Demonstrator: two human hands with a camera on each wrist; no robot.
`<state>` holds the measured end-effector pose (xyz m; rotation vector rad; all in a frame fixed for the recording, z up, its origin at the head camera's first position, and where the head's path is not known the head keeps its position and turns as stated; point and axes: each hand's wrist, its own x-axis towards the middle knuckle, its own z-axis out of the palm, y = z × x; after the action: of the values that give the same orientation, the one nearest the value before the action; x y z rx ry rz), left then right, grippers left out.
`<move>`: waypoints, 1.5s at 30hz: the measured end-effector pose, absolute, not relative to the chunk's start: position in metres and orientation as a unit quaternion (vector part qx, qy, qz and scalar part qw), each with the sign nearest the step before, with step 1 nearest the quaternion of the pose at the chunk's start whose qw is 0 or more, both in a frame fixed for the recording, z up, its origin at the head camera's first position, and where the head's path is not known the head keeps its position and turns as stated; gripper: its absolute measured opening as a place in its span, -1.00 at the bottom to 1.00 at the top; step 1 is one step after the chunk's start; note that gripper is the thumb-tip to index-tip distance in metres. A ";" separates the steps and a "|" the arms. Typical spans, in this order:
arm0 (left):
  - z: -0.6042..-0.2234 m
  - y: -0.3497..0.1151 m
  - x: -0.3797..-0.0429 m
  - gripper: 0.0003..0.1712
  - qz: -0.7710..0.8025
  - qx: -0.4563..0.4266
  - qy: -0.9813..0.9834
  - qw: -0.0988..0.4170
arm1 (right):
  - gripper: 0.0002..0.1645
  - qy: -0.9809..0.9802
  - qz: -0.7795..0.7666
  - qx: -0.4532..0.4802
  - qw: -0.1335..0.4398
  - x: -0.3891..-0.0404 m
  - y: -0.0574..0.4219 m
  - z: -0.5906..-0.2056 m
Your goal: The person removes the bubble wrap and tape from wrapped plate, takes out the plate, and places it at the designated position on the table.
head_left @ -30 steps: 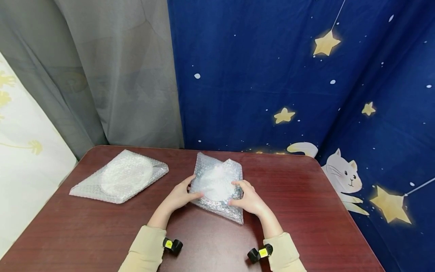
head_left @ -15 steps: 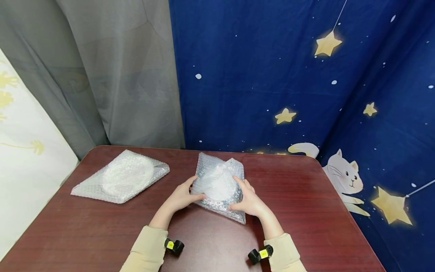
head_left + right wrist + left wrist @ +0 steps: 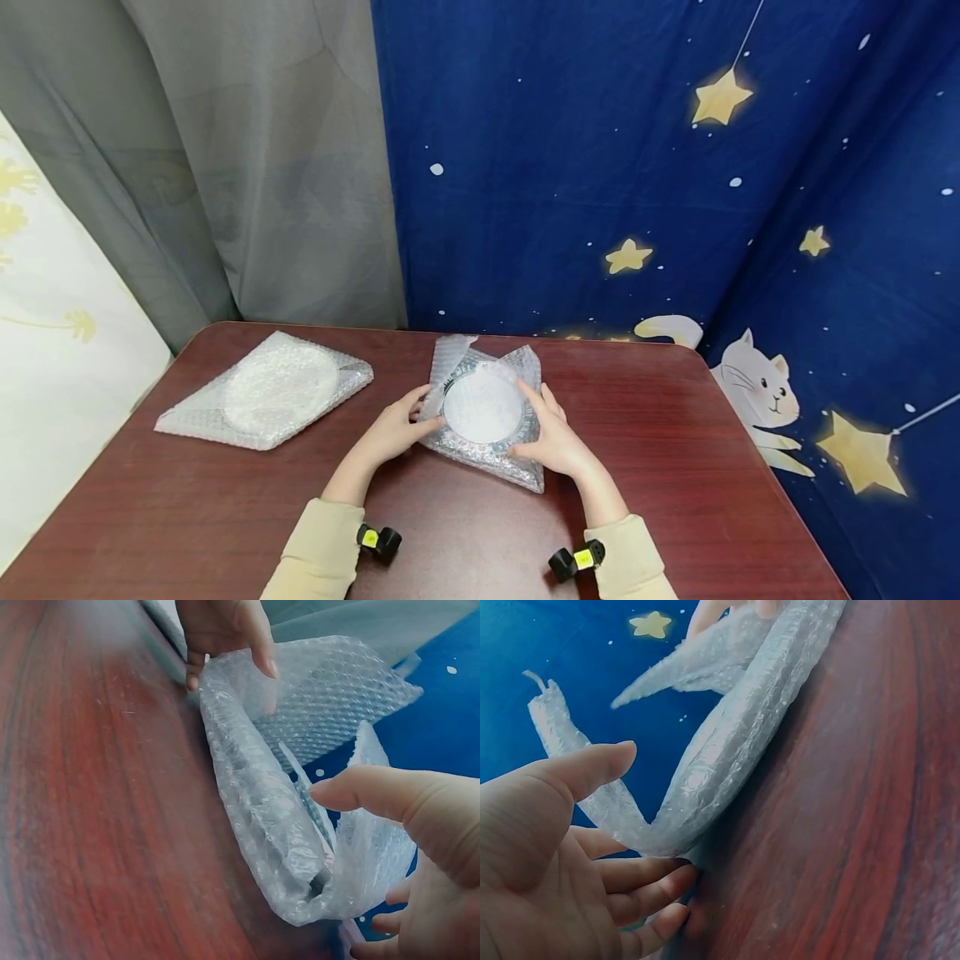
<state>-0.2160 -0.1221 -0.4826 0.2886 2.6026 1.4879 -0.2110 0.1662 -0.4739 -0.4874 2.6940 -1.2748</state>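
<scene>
A round, flat white thing with a patterned rim [image 3: 483, 406], like a plate, lies in unfolded bubble wrap [image 3: 498, 467] on the table. My left hand [image 3: 393, 432] is at the wrap's left side. In the left wrist view, the left fingers [image 3: 649, 889] lie behind and under a raised flap [image 3: 615, 814], with the thumb extended in front of it. My right hand [image 3: 555, 442] spreads along the other side. The right wrist view has its thumb [image 3: 367, 789] stretched in front of the standing right flap [image 3: 375, 851], the fingers behind it.
A second bubble-wrapped parcel [image 3: 283, 387], with a round white shape inside, lies at the left of the reddish-brown table [image 3: 660, 483]. Grey and starry blue curtains [image 3: 540, 167] hang just behind the table's far edge. Each wrist bears a small black camera [image 3: 380, 540].
The wrap over the round white thing has come off it to the left, so its patterned rim shows. A flap now stands at the left hand. The other parcel has not moved.
</scene>
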 end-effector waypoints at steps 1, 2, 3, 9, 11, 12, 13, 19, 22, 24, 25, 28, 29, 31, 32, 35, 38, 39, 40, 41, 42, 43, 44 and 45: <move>-0.483 -0.123 -0.216 -0.15 0.494 0.097 0.862 0.063 | 0.25 0.889 -0.424 -0.165 0.057 -0.211 0.167 -0.473; -0.482 -0.123 -0.216 -0.15 0.495 0.096 0.862 0.062 | 0.24 0.887 -0.426 -0.169 0.052 -0.212 0.168 -0.473; -0.483 -0.123 -0.216 -0.15 0.496 0.096 0.861 0.061 | 0.23 0.886 -0.428 -0.172 0.048 -0.212 0.168 -0.472; -0.483 -0.126 -0.218 -0.16 0.505 0.095 0.856 0.060 | 0.21 0.879 -0.442 -0.177 0.032 -0.211 0.171 -0.466; -0.482 -0.129 -0.218 -0.18 0.505 0.098 0.856 0.054 | 0.20 0.878 -0.446 -0.174 0.026 -0.211 0.173 -0.464; -0.482 -0.130 -0.218 -0.19 0.504 0.099 0.857 0.048 | 0.19 0.877 -0.448 -0.173 0.021 -0.212 0.174 -0.464; -0.482 -0.132 -0.218 -0.21 0.502 0.100 0.858 0.041 | 0.18 0.877 -0.448 -0.172 0.016 -0.213 0.175 -0.464; -0.482 -0.141 -0.219 -0.43 0.479 0.092 0.873 0.005 | 0.12 0.877 -0.449 -0.170 -0.009 -0.216 0.183 -0.465; -0.481 -0.143 -0.219 -0.43 0.478 0.087 0.874 0.007 | 0.10 0.875 -0.452 -0.171 -0.015 -0.218 0.188 -0.466; -0.481 -0.145 -0.219 -0.37 0.477 0.085 0.875 0.007 | 0.08 0.875 -0.453 -0.170 -0.018 -0.219 0.191 -0.467; -0.480 -0.146 -0.219 -0.33 0.476 0.085 0.875 0.006 | 0.08 0.876 -0.452 -0.169 -0.020 -0.220 0.193 -0.467; -0.481 -0.149 -0.220 -0.24 0.472 0.085 0.877 0.004 | 0.05 0.878 -0.449 -0.163 -0.024 -0.221 0.198 -0.468; -0.481 -0.150 -0.221 -0.21 0.474 0.085 0.876 0.005 | 0.04 0.880 -0.446 -0.160 -0.026 -0.222 0.199 -0.468; -0.481 -0.153 -0.222 -0.18 0.480 0.085 0.873 0.009 | 0.02 0.880 -0.446 -0.157 -0.031 -0.223 0.202 -0.468; -0.481 -0.154 -0.222 -0.17 0.481 0.084 0.873 0.010 | 0.01 0.880 -0.447 -0.156 -0.034 -0.224 0.203 -0.469; -0.480 -0.158 -0.222 -0.14 0.483 0.074 0.872 0.012 | -0.02 0.881 -0.445 -0.157 -0.046 -0.226 0.208 -0.471; -0.478 -0.163 -0.222 -0.12 0.476 0.059 0.877 0.013 | -0.03 0.881 -0.441 -0.160 -0.057 -0.229 0.212 -0.474; -0.477 -0.164 -0.222 -0.12 0.477 0.054 0.877 0.015 | -0.03 0.882 -0.438 -0.160 -0.060 -0.229 0.214 -0.475; -0.476 -0.166 -0.222 -0.11 0.479 0.048 0.876 0.018 | -0.03 0.883 -0.436 -0.161 -0.064 -0.230 0.215 -0.475; -0.476 -0.167 -0.223 -0.11 0.477 0.046 0.878 0.017 | -0.03 0.884 -0.435 -0.160 -0.065 -0.230 0.216 -0.476; -0.476 -0.169 -0.223 -0.10 0.475 0.044 0.879 0.016 | -0.03 0.884 -0.435 -0.158 -0.066 -0.230 0.217 -0.476; -0.475 -0.170 -0.223 -0.09 0.475 0.042 0.879 0.016 | -0.02 0.884 -0.435 -0.156 -0.067 -0.230 0.219 -0.476; -0.475 -0.172 -0.223 -0.08 0.475 0.043 0.879 0.015 | -0.02 0.885 -0.435 -0.152 -0.067 -0.230 0.220 -0.477; -0.474 -0.173 -0.223 -0.08 0.474 0.045 0.879 0.011 | -0.02 0.885 -0.435 -0.149 -0.068 -0.230 0.221 -0.477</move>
<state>-0.2230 -0.1730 -0.4744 0.1404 2.7425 1.4797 -0.2304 0.2212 -0.4772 -0.4907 2.9076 -1.4291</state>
